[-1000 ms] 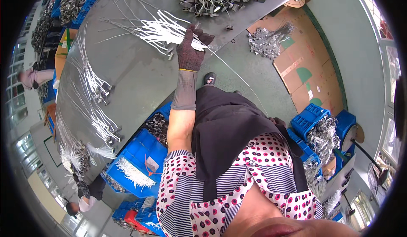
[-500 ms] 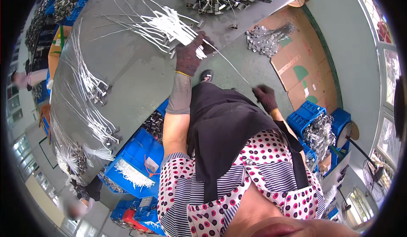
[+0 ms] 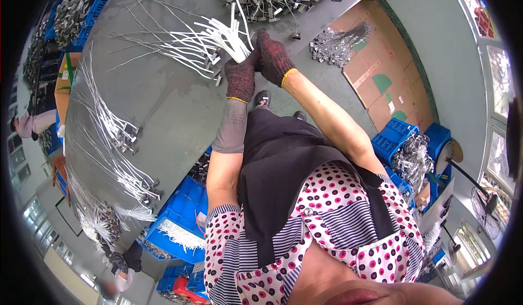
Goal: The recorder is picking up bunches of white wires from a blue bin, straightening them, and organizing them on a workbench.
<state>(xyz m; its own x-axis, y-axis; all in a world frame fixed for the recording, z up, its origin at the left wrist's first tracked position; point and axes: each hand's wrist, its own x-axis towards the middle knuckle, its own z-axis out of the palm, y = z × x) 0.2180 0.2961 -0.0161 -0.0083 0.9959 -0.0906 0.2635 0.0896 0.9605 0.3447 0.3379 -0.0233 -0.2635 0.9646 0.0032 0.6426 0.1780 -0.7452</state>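
In dark knitted gloves with yellow cuffs, my two hands meet at the table's edge. My left hand (image 3: 241, 80) is closed around the lower ends of a bundle of white sleeves (image 3: 231, 42), which fans out up and to the left over the table. Thin wires and small metal-grey pieces (image 3: 212, 59) lie at the bundle's left side. Against the left hand's fingertips, my right hand (image 3: 274, 58) is closed. What its fingers pinch is hidden. One long white sleeve (image 3: 241, 13) bends down toward the place where the hands touch.
A big heap of wired metal parts (image 3: 272, 0) covers the table's far side. More sleeved wire bundles (image 3: 111, 122) lie at the left. Below the table edge stands a blue crate (image 3: 180, 207). At right, cardboard (image 3: 381, 81) bears a pile of parts (image 3: 338, 46), with blue crates (image 3: 395, 136) nearby.
My right hand has come up from the lower right to my left hand. The thin wire stretched between the hands is no longer seen. One long sleeve now stands out of the bundle.
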